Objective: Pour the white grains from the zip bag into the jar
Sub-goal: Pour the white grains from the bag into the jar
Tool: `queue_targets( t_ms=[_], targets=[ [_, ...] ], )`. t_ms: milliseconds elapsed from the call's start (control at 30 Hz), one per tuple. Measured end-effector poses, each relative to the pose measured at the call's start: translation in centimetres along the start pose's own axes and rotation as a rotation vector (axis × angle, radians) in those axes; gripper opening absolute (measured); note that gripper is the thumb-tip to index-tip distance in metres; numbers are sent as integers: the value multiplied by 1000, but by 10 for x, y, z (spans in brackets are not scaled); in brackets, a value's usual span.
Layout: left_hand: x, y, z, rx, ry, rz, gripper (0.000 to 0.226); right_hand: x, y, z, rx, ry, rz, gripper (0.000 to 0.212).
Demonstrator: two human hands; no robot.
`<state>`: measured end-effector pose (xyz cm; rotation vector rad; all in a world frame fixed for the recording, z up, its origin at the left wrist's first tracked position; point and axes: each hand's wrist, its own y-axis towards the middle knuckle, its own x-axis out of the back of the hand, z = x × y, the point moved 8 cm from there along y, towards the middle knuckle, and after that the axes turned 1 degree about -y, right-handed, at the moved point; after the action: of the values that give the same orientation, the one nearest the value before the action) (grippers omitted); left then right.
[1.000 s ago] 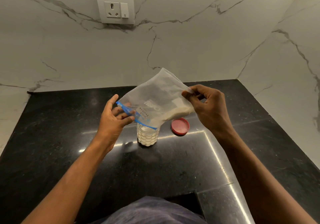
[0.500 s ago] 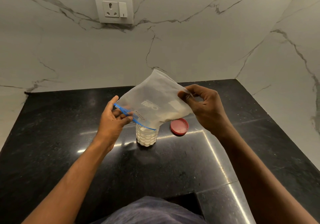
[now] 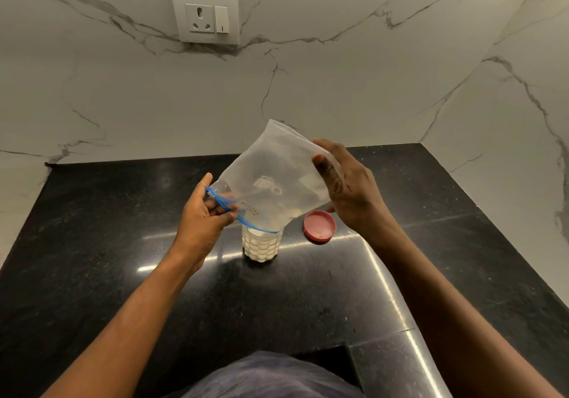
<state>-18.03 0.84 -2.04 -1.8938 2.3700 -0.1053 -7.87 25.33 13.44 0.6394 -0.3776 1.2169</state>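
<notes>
A clear zip bag (image 3: 271, 182) with a blue zip strip hangs tilted, its open mouth down over the glass jar (image 3: 261, 245). The jar stands on the black counter, nearly full of white grains. Few grains show in the bag, most of them near its lower right edge. My left hand (image 3: 204, 212) pinches the zip edge just left of the jar's mouth. My right hand (image 3: 345, 188) holds the bag's raised right side, thumb in front and fingers stretched out behind it.
The jar's red lid (image 3: 319, 226) lies flat on the counter just right of the jar. The black counter (image 3: 123, 243) meets marble walls at the back and on the right. A wall socket (image 3: 204, 15) sits high on the back wall.
The bag has tipped steeper and most of the grains have left it. My right hand has changed from a tight pinch to a looser hold with its fingers stretched out. The jar's level has risen.
</notes>
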Motion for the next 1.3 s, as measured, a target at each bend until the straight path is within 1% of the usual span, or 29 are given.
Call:
queue_targets(
  t_ms=[67, 133, 200, 267, 367, 500, 567, 700, 800, 900, 1033, 1133, 1233, 1300],
  targets=[
    [1, 1, 1, 4, -5, -8, 100, -1, 0, -8, -94, -12, 36, 52],
    [2, 1, 1, 9, -6, -16, 99, 0, -2, -12, -137, 28, 44, 56],
    [2, 1, 1, 13, -5, -18, 98, 4, -5, -17, -159, 113, 40, 65],
    [2, 1, 2, 21, -10, -23, 98, 10, -8, -23, -177, 251, 7, 69],
    [2, 1, 2, 26, -17, -31, 98, 19, -11, -26, -169, 364, -113, 60],
    [3, 0, 1, 15, -9, -30, 97, 24, -21, -20, -51, 300, -283, 33],
    [3, 0, 0, 14, -5, -26, 97, 20, -25, -19, -7, 265, -312, 27],
    [5, 0, 1, 20, 8, -34, 96, 16, -24, -20, 32, 199, -288, 29],
    [5, 0, 2, 16, 13, -38, 96, 28, -25, -20, 59, 170, -370, 18],
    [6, 0, 2, 15, 1, -45, 97, 26, -25, -17, 82, 184, -354, 13],
    [7, -1, 1, 11, -24, -51, 96, 14, -24, -19, 42, 288, -287, 10],
    [7, -2, 2, 12, -33, -48, 96, 7, -23, -19, 43, 284, -225, 15],
    [8, -2, 1, 5, -39, -41, 95, 11, -22, -17, 60, 328, -248, 22],
    [9, -3, 1, 11, -51, -48, 96, 12, -21, -16, 64, 319, -247, 22]
  ],
)
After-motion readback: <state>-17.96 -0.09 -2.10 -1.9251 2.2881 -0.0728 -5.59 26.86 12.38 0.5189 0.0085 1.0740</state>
